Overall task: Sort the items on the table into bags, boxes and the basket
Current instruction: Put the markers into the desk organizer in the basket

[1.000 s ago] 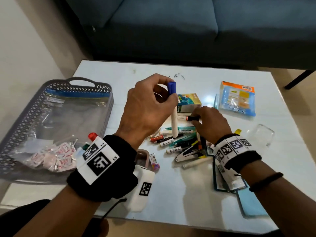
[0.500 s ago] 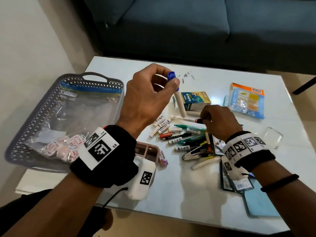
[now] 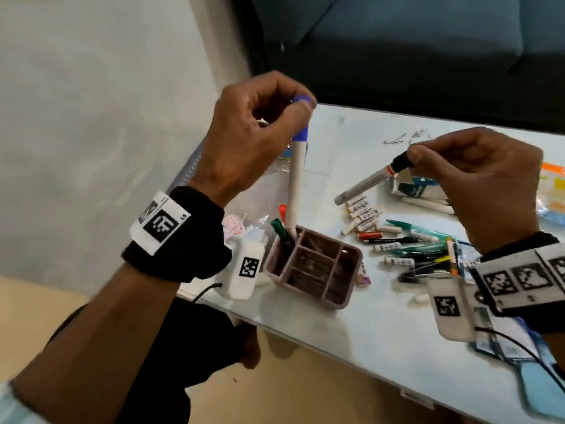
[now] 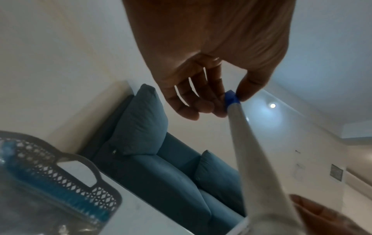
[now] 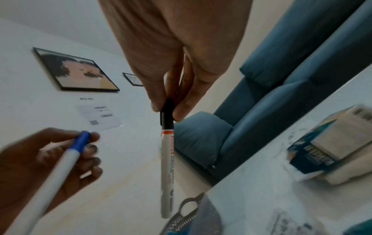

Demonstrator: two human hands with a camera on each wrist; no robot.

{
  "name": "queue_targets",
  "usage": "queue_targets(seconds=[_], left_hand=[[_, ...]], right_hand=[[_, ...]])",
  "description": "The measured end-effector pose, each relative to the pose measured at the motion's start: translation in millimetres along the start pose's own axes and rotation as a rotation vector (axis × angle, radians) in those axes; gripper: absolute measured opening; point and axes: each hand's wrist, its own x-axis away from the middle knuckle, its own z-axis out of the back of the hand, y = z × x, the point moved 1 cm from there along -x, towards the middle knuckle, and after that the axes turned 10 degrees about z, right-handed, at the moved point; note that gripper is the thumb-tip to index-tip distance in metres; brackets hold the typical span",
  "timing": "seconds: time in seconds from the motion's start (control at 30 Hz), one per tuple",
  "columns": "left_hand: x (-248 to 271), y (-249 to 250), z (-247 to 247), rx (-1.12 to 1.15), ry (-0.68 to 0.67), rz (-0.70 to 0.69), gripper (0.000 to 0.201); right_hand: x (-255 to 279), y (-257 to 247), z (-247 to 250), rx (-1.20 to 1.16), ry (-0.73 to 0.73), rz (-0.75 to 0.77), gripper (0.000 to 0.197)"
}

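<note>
My left hand (image 3: 301, 110) pinches the blue cap of a white marker (image 3: 296, 182) that hangs upright, its lower end inside the back left compartment of a pink divided box (image 3: 315, 267), beside a green and an orange-red pen. The left wrist view shows my left hand (image 4: 231, 97) pinching that marker (image 4: 251, 155) by the cap. Over the table's right half, my right hand (image 3: 411, 159) pinches the black cap of a grey marker (image 3: 367, 182), which slants down to the left. From the right wrist camera, the right hand (image 5: 167, 109) holds this marker (image 5: 167, 159) hanging.
A pile of pens and small markers (image 3: 406, 240) lies on the white table (image 3: 367, 325) right of the box. A teal carton (image 3: 419, 186), an orange-blue packet (image 3: 553, 191) and the grey basket (image 4: 66, 160) with a bag are around. A blue sofa (image 3: 397, 41) stands behind.
My left hand carried the blue-capped marker left and down into the pink box. My right hand lifted the black-capped marker off the pile. The head view swung left.
</note>
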Motion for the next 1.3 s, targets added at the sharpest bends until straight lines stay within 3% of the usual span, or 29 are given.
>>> queue_targets(seconds=[0.2,0.43,0.63,0.77,0.93,1.07,1.2,1.3], left_hand=[[31,-24,24,-0.139,-0.139,0.027,0.011],[46,-45,33,-0.331,-0.316,0.024,0.013],[50,-61,36,-0.453,-0.407,-0.011,0.018],[53,-71,28,-0.581,-0.517,-0.031,0.023],[48,-65,16,-0.671,-0.557,-0.035,0.031],[41,-51,17,-0.691,-0.449,-0.033,0.051],[17,-20,-18,-0.614,-0.355,-0.1,0.037],[7,-2,-56,-0.584,-0.381,-0.134,0.03]], right_hand=[[22,-26,-46,-0.054,-0.164,0.096,0.021],[52,-9,-81,-0.114,-0.271,0.056,0.016],[64,0,-95,0.075,-0.401,0.325,0.015],[69,7,-103,0.166,-0.449,0.41,0.015],[73,18,-113,0.238,-0.518,0.35,0.018],[68,15,-118,0.125,-0.553,0.187,0.025],[43,19,-90,0.18,-0.403,0.078,0.018],[15,47,-51,0.468,-0.416,0.046,0.017]])
